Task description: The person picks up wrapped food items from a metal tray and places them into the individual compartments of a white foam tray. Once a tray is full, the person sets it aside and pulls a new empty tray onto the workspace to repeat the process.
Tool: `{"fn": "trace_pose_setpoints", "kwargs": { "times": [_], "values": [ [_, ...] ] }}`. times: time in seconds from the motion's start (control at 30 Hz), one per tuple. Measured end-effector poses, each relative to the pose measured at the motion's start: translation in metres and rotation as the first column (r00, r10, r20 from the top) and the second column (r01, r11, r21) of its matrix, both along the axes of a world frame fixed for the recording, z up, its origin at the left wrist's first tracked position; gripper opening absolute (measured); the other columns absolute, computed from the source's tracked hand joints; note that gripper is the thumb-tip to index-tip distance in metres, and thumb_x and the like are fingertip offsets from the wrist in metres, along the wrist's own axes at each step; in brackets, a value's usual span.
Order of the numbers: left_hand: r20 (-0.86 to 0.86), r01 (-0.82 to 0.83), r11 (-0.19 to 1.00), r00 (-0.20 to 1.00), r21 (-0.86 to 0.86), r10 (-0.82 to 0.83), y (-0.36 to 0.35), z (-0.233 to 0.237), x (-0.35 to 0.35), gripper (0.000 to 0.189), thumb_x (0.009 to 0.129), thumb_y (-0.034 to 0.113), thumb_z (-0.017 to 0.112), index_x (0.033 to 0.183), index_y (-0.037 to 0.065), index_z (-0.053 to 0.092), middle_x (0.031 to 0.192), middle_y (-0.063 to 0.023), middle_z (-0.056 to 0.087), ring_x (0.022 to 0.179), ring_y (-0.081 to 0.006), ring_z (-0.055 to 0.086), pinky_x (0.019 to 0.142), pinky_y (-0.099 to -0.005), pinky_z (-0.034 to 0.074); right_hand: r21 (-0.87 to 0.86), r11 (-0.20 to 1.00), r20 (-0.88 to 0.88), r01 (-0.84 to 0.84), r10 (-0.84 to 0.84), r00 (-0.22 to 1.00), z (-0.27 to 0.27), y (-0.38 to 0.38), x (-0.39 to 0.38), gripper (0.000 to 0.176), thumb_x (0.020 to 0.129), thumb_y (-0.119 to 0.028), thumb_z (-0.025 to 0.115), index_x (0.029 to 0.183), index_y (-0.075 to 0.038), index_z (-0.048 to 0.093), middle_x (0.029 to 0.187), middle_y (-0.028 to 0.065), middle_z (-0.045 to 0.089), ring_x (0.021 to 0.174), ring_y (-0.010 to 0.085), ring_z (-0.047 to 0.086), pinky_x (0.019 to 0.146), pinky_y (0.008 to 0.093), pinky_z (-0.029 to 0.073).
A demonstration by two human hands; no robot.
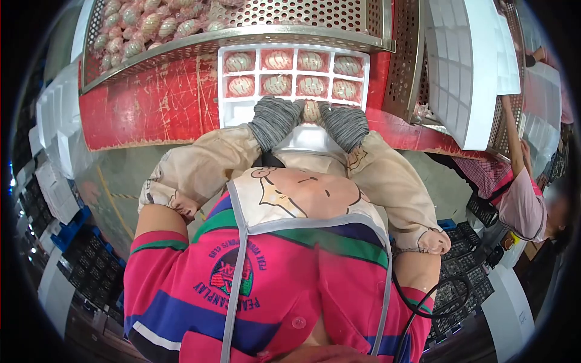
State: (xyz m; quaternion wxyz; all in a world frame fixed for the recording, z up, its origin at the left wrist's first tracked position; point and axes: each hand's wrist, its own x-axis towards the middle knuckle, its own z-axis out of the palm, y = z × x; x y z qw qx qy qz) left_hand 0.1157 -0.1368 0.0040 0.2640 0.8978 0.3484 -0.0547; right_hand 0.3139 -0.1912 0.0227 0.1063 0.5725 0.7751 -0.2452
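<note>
A white compartment tray (pixel 221 78) lies in front of me on a red surface. Its two far rows hold pale, oval, ribbed pieces (pixel 277 85) in pink wrapping, one per compartment. Both my hands wear grey knit gloves and meet over the near row. Between their fingertips is one more pale oval piece in pink wrapping (pixel 311 113). My left hand (pixel 275 123) pinches it from the left, my right hand (pixel 347 126) from the right. The gloves partly cover the near row; its left compartment shows bare white.
A perforated metal bin (pixel 290 30) behind the tray holds a heap of similar wrapped pieces (pixel 142 27) at its left. At right stand white foam trays (pixel 457 72) beside perforated metal. Another person (pixel 523 199) reaches in there. Dark crates (pixel 91 266) lie beyond.
</note>
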Motion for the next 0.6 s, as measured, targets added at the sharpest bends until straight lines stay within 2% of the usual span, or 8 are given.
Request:
{"fn": "trace_pose_setpoints", "kwargs": {
  "times": [0.07,0.27,0.33,0.37,0.43,0.47,0.53,0.6],
  "values": [
    [-0.073,0.059,0.997,0.996,0.043,-0.055,0.0,-0.006,0.002,0.027,0.082,0.035,0.059,0.1,0.015,0.058,0.068,-0.0075,0.063,0.057,-0.0279,0.06,0.059,-0.0416,0.046,-0.1,0.994,0.136,-0.044,0.057,0.989,0.007,0.006,-0.007,0.028,0.089,-0.022,0.043,0.107,-0.004,0.054,0.073,0.0165,0.065,0.067,0.0313,0.065,0.057,0.0461,0.049],
    [-0.045,0.002,1.0,0.999,-0.008,-0.002,0.004,-0.006,0.013,0.019,0.082,0.025,0.055,0.08,0.007,0.061,0.061,-0.0109,0.062,0.056,-0.0277,0.063,0.049,-0.0437,0.046,-0.011,0.992,0.139,-0.124,0.125,0.982,-0.014,0.006,-0.006,0.027,0.089,-0.018,0.039,0.104,-0.001,0.054,0.073,0.0163,0.065,0.065,0.0308,0.065,0.054,0.047,0.048],
    [-0.538,0.005,0.935,0.817,-0.354,-0.207,-0.011,-0.08,-0.007,0.02,0.083,0.026,0.054,0.077,0.008,0.061,0.062,-0.0116,0.062,0.055,-0.027,0.063,0.049,-0.0414,0.047,0.068,0.985,0.165,-0.16,0.147,0.975,-0.027,0.001,-0.005,0.027,0.089,-0.017,0.039,0.105,-0.001,0.054,0.074,0.016,0.065,0.066,0.0308,0.065,0.054,0.0464,0.048],
    [-0.539,0.005,0.936,0.816,-0.352,-0.207,0.001,-0.044,-0.001,0.02,0.083,0.026,0.054,0.077,0.008,0.061,0.062,-0.0116,0.062,0.055,-0.027,0.063,0.049,-0.0414,0.047,0.05,0.991,0.198,-0.121,0.109,0.974,-0.033,-0.001,-0.006,0.028,0.087,-0.026,0.048,0.105,-0.006,0.055,0.073,0.0133,0.065,0.065,0.0289,0.064,0.053,0.0425,0.047],
    [-0.26,0.257,0.942,0.915,-0.216,-0.31,0.049,0.064,0.028,0.023,0.087,0.026,0.051,0.075,0.009,0.06,0.065,-0.0127,0.062,0.057,-0.0238,0.063,0.049,-0.0362,0.049,0.043,0.997,0.188,-0.071,0.061,0.98,-0.018,0.005,-0.009,0.029,0.087,-0.031,0.048,0.104,-0.008,0.057,0.072,0.013,0.064,0.065,0.0294,0.063,0.054,0.0429,0.047],
    [0.006,0.115,0.966,0.993,0.232,-0.119,0.055,0.037,0.01,0.025,0.088,0.027,0.049,0.076,0.008,0.06,0.064,-0.0129,0.061,0.058,-0.0227,0.062,0.049,-0.0331,0.049,0.015,1.0,0.172,-0.023,0.02,0.985,-0.013,0.006,-0.011,0.031,0.088,-0.035,0.049,0.102,-0.009,0.058,0.072,0.0126,0.064,0.065,0.0298,0.063,0.055,0.0432,0.047],
    [0.161,0.057,0.935,0.98,0.351,-0.121,0.136,0.089,-0.001,0.021,0.082,0.022,0.057,0.095,0.005,0.06,0.071,-0.0095,0.06,0.061,-0.0237,0.059,0.052,-0.0333,0.048,0.061,0.998,0.176,0.005,-0.016,0.984,-0.018,0.0,-0.013,0.036,0.086,-0.044,0.051,0.102,-0.013,0.06,0.072,0.0112,0.064,0.066,0.0285,0.063,0.057,0.044,0.047],
    [0.02,-0.038,0.853,0.999,0.521,0.032,0.214,0.072,-0.017,0.038,0.081,0.023,0.061,0.116,0.01,0.056,0.103,-0.0104,0.057,0.095,-0.024,0.055,0.079,-0.0351,0.045,-0.025,0.989,0.154,0.145,-0.14,0.978,-0.014,0.0,-0.016,0.036,0.087,-0.044,0.051,0.105,-0.014,0.059,0.074,0.01,0.065,0.07,0.0278,0.063,0.061,0.0437,0.047]
  ]
}}
